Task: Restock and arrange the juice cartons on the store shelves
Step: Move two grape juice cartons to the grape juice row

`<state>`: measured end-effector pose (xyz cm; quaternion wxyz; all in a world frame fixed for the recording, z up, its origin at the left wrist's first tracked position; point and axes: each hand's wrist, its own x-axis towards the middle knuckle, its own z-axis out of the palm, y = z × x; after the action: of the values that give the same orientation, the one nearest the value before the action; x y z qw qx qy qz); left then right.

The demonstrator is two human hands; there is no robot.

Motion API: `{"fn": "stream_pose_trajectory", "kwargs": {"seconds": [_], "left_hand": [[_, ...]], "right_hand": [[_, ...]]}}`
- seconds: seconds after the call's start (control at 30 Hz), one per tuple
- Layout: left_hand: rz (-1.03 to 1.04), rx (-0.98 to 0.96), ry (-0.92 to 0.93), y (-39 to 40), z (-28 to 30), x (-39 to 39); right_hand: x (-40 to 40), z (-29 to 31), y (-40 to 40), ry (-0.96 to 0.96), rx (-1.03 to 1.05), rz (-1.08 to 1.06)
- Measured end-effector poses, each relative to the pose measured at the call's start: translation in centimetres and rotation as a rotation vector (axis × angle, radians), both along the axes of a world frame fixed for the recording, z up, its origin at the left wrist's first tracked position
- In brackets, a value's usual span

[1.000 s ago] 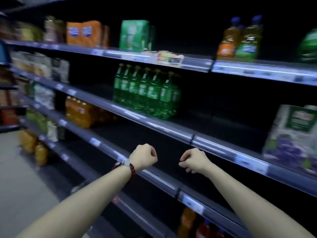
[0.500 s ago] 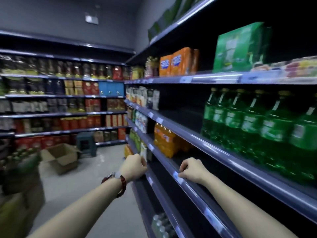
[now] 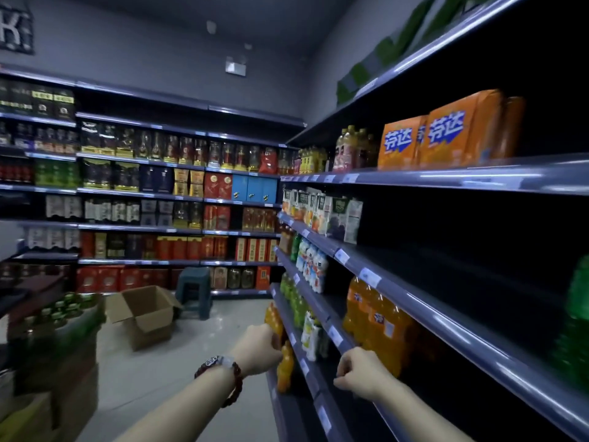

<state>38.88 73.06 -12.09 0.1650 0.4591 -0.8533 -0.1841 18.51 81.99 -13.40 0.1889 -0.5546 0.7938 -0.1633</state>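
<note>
A row of juice cartons (image 3: pixel 322 215) stands at the far end of the second shelf (image 3: pixel 414 288) on my right, with a long bare stretch of that shelf nearer me. My left hand (image 3: pixel 258 347), a bead bracelet on its wrist, is held out with fingers curled and nothing in it, in front of the lower shelves. My right hand (image 3: pixel 361 373) is also curled into a loose fist, over the edge of a lower shelf, holding nothing.
Orange soda bottles (image 3: pixel 376 320) and orange boxes (image 3: pixel 446 132) fill nearby shelves. An open cardboard box (image 3: pixel 143 317) and a plastic stool (image 3: pixel 194 290) stand on the aisle floor. Stacked cases of green bottles (image 3: pixel 60 327) are at my left. Shelves of boxed goods (image 3: pixel 159 199) line the back wall.
My view has swung left, from facing the shelves to looking down the aisle. Both hands stay curled and held out, with nothing picked up.
</note>
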Motion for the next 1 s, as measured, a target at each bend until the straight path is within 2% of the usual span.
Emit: {"fn": "stream_pose_trajectory", "kwargs": {"seconds": [0.17,0.27,0.57,0.7,0.83,1.0], "left_hand": [[-0.138,0.078,-0.032,-11.9,0.4,-1.1],[-0.178,0.130,-0.018,-18.8,0.8,-2.3],[-0.322,0.220,-0.100,-33.3,0.1,-9.4],[-0.368,0.123,-0.157,-38.9,0.9,-13.4],[-0.405,0.054,-0.169,-44.8,4.6,-18.1],[-0.465,-0.014,-0.087,-51.6,8.1,-23.0]], "right_hand": [[0.0,2.4,-10.2,-0.020,0.036,-0.012],[-0.7,4.0,-15.3,-0.021,-0.014,-0.067],[-5.7,6.1,-27.5,0.070,-0.122,-0.170],[-9.2,6.9,-34.2,0.050,-0.196,-0.197],[-13.4,10.0,-40.9,0.106,-0.252,-0.217],[-18.1,13.3,-47.2,0.138,-0.334,-0.313]]}}
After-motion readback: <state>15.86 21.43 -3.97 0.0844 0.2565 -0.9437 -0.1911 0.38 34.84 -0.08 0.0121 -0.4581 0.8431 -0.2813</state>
